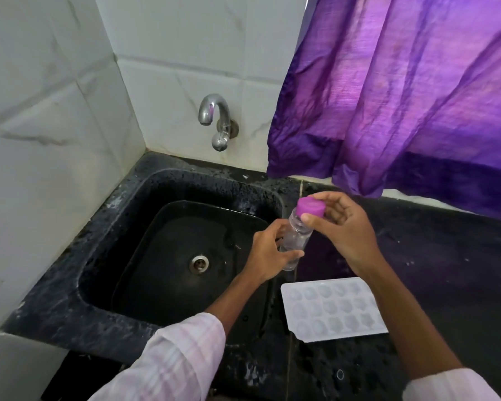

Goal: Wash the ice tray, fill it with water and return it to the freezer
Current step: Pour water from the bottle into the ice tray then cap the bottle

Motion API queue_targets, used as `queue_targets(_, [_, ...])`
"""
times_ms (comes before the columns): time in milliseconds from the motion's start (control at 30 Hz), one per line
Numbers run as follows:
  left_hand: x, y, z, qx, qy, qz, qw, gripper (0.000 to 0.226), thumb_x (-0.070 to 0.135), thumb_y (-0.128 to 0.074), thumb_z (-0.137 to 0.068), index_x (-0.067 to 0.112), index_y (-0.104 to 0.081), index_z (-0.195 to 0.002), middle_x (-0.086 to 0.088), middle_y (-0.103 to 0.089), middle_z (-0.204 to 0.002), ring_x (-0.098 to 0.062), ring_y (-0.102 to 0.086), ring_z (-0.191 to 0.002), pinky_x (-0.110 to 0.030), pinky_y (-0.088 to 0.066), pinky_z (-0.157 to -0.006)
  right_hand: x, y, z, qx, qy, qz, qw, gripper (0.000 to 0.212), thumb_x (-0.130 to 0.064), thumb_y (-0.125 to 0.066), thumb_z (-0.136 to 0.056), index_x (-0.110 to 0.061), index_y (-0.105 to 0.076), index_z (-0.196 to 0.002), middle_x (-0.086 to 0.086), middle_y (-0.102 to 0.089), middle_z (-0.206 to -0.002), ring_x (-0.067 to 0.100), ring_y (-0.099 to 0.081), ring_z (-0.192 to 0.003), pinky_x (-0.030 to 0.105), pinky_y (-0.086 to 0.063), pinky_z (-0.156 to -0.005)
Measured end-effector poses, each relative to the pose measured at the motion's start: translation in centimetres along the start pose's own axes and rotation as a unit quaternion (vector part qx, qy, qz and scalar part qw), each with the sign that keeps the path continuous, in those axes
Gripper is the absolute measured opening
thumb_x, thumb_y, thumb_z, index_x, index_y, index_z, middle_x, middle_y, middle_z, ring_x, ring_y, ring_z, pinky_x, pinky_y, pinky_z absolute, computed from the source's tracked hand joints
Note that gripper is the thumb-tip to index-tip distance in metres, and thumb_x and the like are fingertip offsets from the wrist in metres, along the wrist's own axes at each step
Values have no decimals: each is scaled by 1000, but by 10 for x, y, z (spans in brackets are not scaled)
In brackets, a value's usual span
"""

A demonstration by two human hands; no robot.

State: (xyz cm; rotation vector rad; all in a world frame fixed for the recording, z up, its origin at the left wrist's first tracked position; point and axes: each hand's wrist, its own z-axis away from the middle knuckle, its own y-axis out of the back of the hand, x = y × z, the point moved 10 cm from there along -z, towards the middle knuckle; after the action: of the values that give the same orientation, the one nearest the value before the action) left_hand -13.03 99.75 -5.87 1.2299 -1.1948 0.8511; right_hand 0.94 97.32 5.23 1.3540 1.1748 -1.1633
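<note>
A white ice tray (330, 309) with several rounded cells lies flat on the black counter, just right of the sink. Above it I hold a clear plastic bottle (295, 235) with a purple cap (311, 208), tilted, over the sink's right rim. My left hand (269, 253) grips the bottle's lower body. My right hand (344, 230) wraps its fingers and thumb around the purple cap. My right forearm crosses over the tray's right end and hides part of it.
The black sink (133, 285) with a metal drain (198, 263) sits at left, wet. A chrome tap (214, 114) sticks out of the tiled wall above it. A purple curtain (402, 96) hangs over the counter (446, 270) at right.
</note>
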Motion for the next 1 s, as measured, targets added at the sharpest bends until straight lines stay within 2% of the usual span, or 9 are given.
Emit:
queue_targets(133, [-3, -5, -3, -11, -12, -20, 1000, 60, 14, -89, -70, 18, -62, -123, 7, -71, -112, -3, -65, -108, -31, -56, -94, 9, 1, -4, -17, 13, 60, 998, 53, -11, -86, -70, -11, -61, -116, 2, -70, -118, 14, -68, -109, 29, -55, -94])
queue_targets(267, [-8, -8, -5, -24, -7, -22, 999, 60, 14, -89, -70, 19, -61, -123, 8, -71, -113, -5, -66, -109, -34, -56, -96, 16, 3, -8, -29, 17, 68, 997, 54, -16, -85, -70, -12, -59, -117, 2, -69, -119, 15, -67, -110, 34, -55, -94])
queue_targets(400, [-7, -11, -9, -43, -6, -35, 998, 59, 13, -89, -71, 20, -60, -122, 6, -70, -114, -6, -65, -112, -34, -55, -98, 23, -2, -7, -63, 25, 114, 991, 47, -14, -84, -72, -16, -60, -112, 0, -68, -118, 11, -66, -110, 32, -55, -96])
queue_targets(600, [-6, -12, -7, -57, -12, -38, 998, 58, 9, -85, -75, 17, -59, -126, 2, -70, -115, -8, -66, -110, -31, -55, -97, 16, -2, -3, -28, 93, 198, 975, 52, -30, -85, -70, -14, -59, -112, -1, -65, -117, 9, -65, -109, 22, -56, -88])
queue_targets(733, [-6, -14, -5, -63, -23, -48, 997, 63, 11, -83, -77, 19, -55, -133, 2, -70, -117, -13, -67, -109, -40, -55, -96, 16, -8, 2, -7, 125, 210, 970, 45, -13, -81, -80, -12, -58, -119, 0, -60, -118, 13, -62, -111, 23, -56, -89])
queue_targets(867, [-4, -15, -2, -75, -30, -37, 996, 63, 13, -80, -81, 19, -52, -137, 2, -69, -121, -11, -66, -112, -41, -54, -99, 12, -14, -1, -51, 130, 229, 964, 54, -6, -74, -85, -15, -56, -135, -2, -54, -125, 10, -57, -116, 21, -53, -92])
queue_targets(1000, [-4, -16, 0, -73, -29, -27, 997, 63, 10, -78, -81, 19, -51, -138, 1, -69, -120, -12, -67, -111, -42, -54, -99, 15, -12, -3, -77, 103, 224, 966, 55, -2, -75, -84, -15, -57, -134, -1, -54, -126, 11, -57, -117, 27, -54, -96])
